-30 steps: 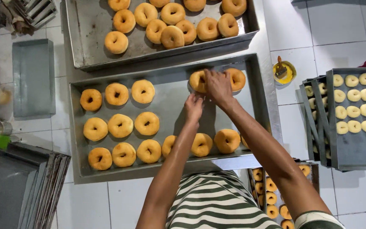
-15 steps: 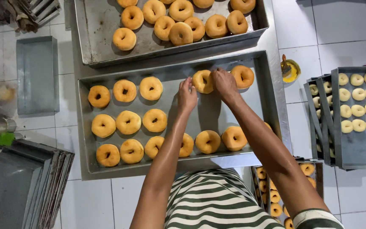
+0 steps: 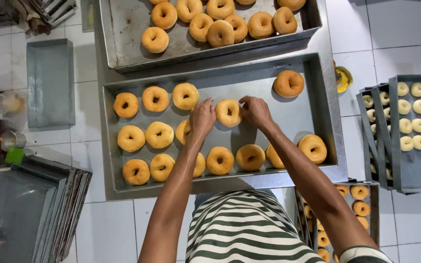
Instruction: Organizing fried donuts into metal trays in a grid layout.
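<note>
Left hand (image 3: 202, 118) and right hand (image 3: 255, 111) with fingers loosely curled, flanking and touching a fried doughnut (image 3: 228, 112) mid-row in the near metal tray (image 3: 325, 104), bare tray floor to its right, forearms hiding two front-row doughnuts, far tray (image 3: 123, 39) cut off at top.

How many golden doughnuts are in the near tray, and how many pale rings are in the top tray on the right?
Golden fried doughnuts in the near tray: 15
Pale raw dough rings in the top right-hand tray: 12
Total: 27
</note>
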